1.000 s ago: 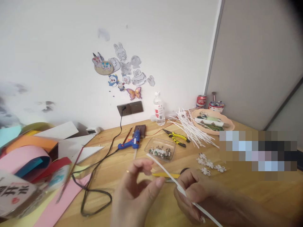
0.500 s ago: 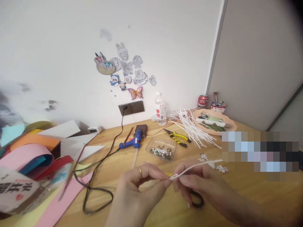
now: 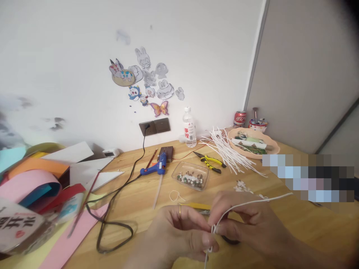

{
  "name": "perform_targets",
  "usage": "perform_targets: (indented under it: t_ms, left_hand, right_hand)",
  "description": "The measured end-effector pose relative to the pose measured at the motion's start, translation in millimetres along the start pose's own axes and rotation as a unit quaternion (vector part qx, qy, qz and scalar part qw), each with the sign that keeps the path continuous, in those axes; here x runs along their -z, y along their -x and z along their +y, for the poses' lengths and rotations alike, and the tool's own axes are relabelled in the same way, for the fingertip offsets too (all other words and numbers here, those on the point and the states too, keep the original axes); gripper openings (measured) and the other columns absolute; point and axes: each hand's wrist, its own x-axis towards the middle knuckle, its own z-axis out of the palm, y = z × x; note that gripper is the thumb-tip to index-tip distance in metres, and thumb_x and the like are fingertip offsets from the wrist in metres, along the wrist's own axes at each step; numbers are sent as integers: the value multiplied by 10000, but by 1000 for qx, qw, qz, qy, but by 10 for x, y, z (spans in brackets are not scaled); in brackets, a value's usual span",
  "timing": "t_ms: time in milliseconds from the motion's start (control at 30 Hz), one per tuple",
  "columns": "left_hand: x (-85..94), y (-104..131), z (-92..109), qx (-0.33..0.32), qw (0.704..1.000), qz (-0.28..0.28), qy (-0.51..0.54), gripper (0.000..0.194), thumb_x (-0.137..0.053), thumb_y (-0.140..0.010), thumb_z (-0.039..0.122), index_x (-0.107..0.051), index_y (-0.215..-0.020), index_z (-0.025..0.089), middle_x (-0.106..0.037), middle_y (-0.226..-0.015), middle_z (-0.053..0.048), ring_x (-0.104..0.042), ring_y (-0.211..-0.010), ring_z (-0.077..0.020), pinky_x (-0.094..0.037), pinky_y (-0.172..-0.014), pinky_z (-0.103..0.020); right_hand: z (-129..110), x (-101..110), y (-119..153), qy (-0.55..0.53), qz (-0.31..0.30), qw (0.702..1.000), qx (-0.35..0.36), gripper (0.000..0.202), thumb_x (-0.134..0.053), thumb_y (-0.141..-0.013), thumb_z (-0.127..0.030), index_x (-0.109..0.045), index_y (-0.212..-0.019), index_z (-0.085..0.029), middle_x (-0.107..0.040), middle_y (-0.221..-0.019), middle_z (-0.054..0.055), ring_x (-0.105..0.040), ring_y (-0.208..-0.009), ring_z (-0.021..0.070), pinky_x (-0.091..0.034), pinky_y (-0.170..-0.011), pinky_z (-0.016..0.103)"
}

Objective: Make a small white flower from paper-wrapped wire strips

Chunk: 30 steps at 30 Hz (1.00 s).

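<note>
White cord (image 3: 213,228) is held above the near part of the table (image 3: 316,239), between the two hands, with small loops formed at the grip. Left hand (image 3: 179,235): thumb and fingers closed on the cord. Right hand (image 3: 246,222): fingers pinching the same cord, just beside the left fingertips. One free end extends right across the right hand; another length hangs below the left thumb. Partly hidden behind the hands: a yellow item (image 3: 196,206). Just beyond lies a thin pale loop (image 3: 178,195). Farther out, a clear tray (image 3: 179,169) contains mixed beads (image 3: 190,181). Left of it rests a blue glue gun (image 3: 153,170); to its right, black-and-yellow pliers (image 3: 210,161). White strands (image 3: 230,153) lie at far right, beside a peach tray (image 3: 276,149). Small white pieces (image 3: 241,186) are partly covered by the right hand. Coloured paper (image 3: 36,168) is heaped at left.
</note>
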Motion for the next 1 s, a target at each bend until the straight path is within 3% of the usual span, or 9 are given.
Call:
perform_targets:
  t_ms: [200,333,567,767,867,1000]
  left_hand:
    - [-38,55,32,2,999,7,-51,120,-795,-512,216,-727,-573,138,-694,-517,5,-579,-484,-61,-495,-530,-169]
    - [-77,82,57,-5,997,40,-64,174,-805,-475,275,-735,-558,139,-688,-499,4,-571,-489,-65,-487,-521,-161]
    - [-95,98,20,-4,998,39,-58,177,-798,-482,292,-739,-562,145,-693,-509,-7,-571,-477,-72,-486,-518,-172]
    - [-50,71,-69,-6,998,28,-57,198,-789,-489,344,-741,-549,161,-674,-506,-22,-543,-441,-69,-439,-486,-179]
    - [-50,55,-117,-25,997,27,-72,194,-785,-492,358,-744,-538,174,-644,-463,-14,-491,-401,-55,-383,-435,-169]
    - [-100,60,-150,-78,996,33,-35,133,-791,-497,319,-741,-511,197,-676,-471,-8,-504,-443,-49,-396,-483,-146]
  right_hand:
    - [-3,-21,22,4,31,999,27,45,-668,-707,-164,-652,-722,-202,-604,-628,-34,-543,-583,83,-433,-526,171]
    - [-18,1,42,21,21,999,41,66,-606,-756,-145,-635,-746,-204,-619,-661,-30,-566,-598,83,-456,-541,165]
    - [-35,-10,24,92,55,983,146,88,-554,-775,-129,-623,-762,-183,-617,-642,-8,-573,-591,100,-475,-533,190]
    - [-43,3,55,199,90,945,245,172,-579,-694,-26,-604,-809,-153,-634,-695,18,-602,-616,96,-512,-550,172]
    - [-84,9,120,280,78,914,283,174,-614,-700,-60,-609,-841,-160,-658,-698,17,-610,-594,104,-524,-553,184]
    - [-81,-33,210,340,124,899,246,127,-571,-789,-164,-614,-905,-195,-691,-744,0,-639,-658,134,-535,-580,222]
